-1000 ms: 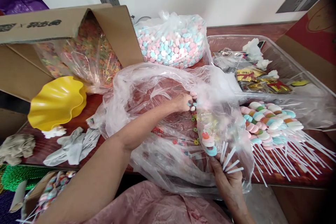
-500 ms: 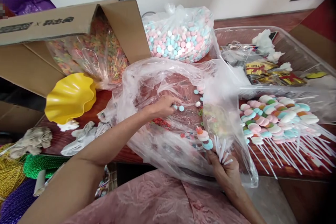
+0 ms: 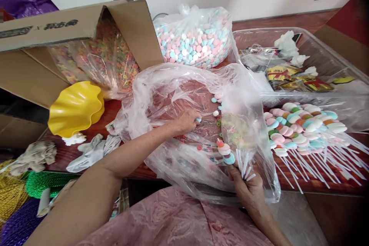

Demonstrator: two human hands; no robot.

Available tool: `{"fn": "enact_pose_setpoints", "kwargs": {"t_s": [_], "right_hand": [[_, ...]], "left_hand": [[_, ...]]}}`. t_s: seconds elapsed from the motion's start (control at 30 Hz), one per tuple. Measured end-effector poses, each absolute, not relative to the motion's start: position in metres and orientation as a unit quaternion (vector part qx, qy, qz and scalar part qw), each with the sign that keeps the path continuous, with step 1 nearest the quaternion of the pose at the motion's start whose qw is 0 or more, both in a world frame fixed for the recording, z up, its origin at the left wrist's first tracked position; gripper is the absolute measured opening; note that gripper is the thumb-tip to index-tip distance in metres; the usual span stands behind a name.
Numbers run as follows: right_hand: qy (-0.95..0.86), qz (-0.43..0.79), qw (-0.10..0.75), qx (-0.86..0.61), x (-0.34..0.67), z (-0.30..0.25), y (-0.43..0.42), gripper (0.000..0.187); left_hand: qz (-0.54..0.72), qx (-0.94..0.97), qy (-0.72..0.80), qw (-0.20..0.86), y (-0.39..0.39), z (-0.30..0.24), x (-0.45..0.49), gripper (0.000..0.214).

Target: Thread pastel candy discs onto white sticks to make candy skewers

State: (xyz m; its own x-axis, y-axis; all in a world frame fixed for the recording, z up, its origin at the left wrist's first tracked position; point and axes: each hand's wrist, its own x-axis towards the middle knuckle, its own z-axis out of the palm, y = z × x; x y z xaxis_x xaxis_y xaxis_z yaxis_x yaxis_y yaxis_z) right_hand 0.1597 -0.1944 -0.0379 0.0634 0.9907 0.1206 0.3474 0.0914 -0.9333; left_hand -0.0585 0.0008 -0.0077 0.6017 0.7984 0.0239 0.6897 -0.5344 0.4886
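My left hand [image 3: 186, 121] is closed over the spread plastic bag [image 3: 161, 75], with a pale blue marshmallow [image 3: 198, 120] pinched at its fingertips. Wrapped around a bunch of white sticks [image 3: 242, 164], my right hand [image 3: 250, 187] also has a marshmallow skewer [image 3: 228, 157] at its thumb, with pink, orange, white and blue pieces threaded on it. Between the hands lie a few loose marshmallows [image 3: 216, 113] and green gummy rings [image 3: 219, 122]. Red gummy rings [image 3: 181, 137] are partly hidden by my left wrist.
Marshmallow skewers [image 3: 305, 125] are piled at the right. Behind stand a full bag of marshmallows [image 3: 196, 44] and a clear plastic bin [image 3: 325, 50] with packets. At the left are a cardboard box [image 3: 138, 32] holding bagged gummy rings, a yellow wavy bowl [image 3: 76, 109] and gloves [image 3: 93, 152].
My left hand has moved slightly right and closed on the blue marshmallow, which lay loose beside its fingers. My right hand keeps its hold, nearly still.
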Motion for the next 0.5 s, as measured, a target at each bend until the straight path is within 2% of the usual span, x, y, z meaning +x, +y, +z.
{"fn": "enact_pose_setpoints", "kwargs": {"t_s": [0.2,0.33,0.5], "right_hand": [[-0.582,0.362,0.466,-0.559,0.16,-0.039,-0.194,0.035],[-0.571,0.373,0.471,-0.559,0.161,-0.045,-0.194,0.036],[-0.555,0.355,0.479,-0.58,0.163,-0.049,-0.195,0.034]], "left_hand": [[0.031,0.899,0.425,0.099,-0.015,-0.002,-0.055,0.022],[0.023,0.903,0.417,0.103,-0.019,-0.001,-0.053,0.024],[0.09,0.882,0.44,0.144,-0.016,-0.008,-0.053,0.032]]}}
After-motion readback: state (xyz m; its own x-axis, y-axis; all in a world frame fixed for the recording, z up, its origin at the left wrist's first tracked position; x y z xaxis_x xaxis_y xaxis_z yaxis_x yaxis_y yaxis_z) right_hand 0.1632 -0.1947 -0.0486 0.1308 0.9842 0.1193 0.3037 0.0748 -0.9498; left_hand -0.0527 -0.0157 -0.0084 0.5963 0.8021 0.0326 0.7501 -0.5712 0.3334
